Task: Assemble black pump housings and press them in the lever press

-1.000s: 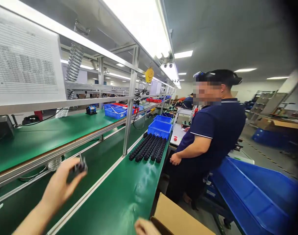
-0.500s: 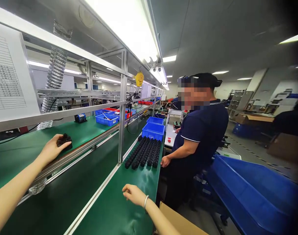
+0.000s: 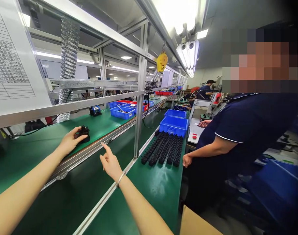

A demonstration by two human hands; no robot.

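My left hand [image 3: 70,141] grips a small black moulded part [image 3: 83,133] between thumb and fingers, at the green surface [image 3: 100,125] on the left. What the part is, I cannot make out. My right hand [image 3: 111,162] hovers over the sunken green belt [image 3: 97,192], its index finger stretched out and the others loosely bent, with nothing in it. A bracelet circles that wrist. Several rows of black parts [image 3: 163,148] lie close together on the right-hand green bench, in front of a blue bin [image 3: 173,125].
A metal post [image 3: 140,91] and rails stand between the surfaces. A co-worker in a dark shirt [image 3: 227,130] stands at the right, a closed hand near the bench edge. Blue trays [image 3: 122,112] sit farther back. A cardboard flap [image 3: 196,222] juts up at the bottom.
My right hand has moved left and up, away from the right bench to above the belt, its index finger now extended. My left hand still holds the black part. The view has shifted.
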